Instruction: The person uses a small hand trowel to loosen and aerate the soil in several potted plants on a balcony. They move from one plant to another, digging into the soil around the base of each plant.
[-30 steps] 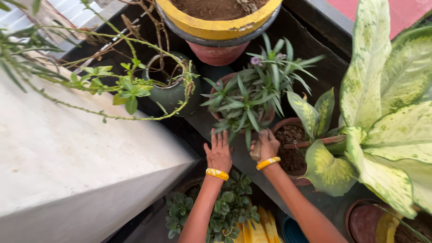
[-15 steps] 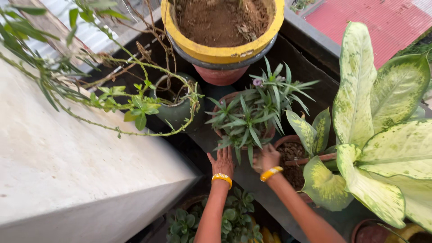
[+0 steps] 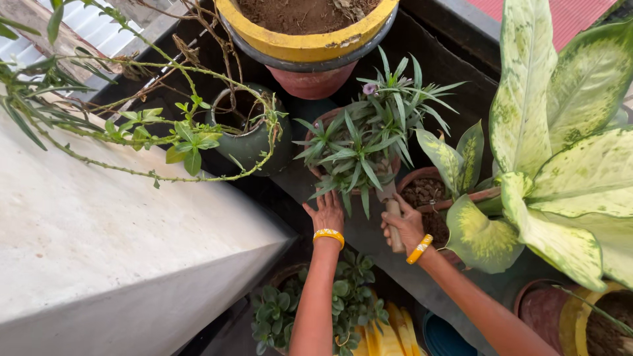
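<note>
Head view: the spiky green plant is growing in a reddish clay pot standing on the dark ledge, near its middle. The left hand is lying open and flat, fingers spread, touching the plant's lower leaves at the pot's near rim. The right hand is closing around a wooden-handled tool, its end pointing up into the leaves just beside the pot. Both wrists are wearing yellow bangles. To the right, a second clay pot of brown soil is sitting touching large cream-and-green leaves. Behind the plant, a yellow-rimmed pot is standing; left of it, a dark green pot is holding trailing vines. A pale concrete wall is filling the lower left.
</note>
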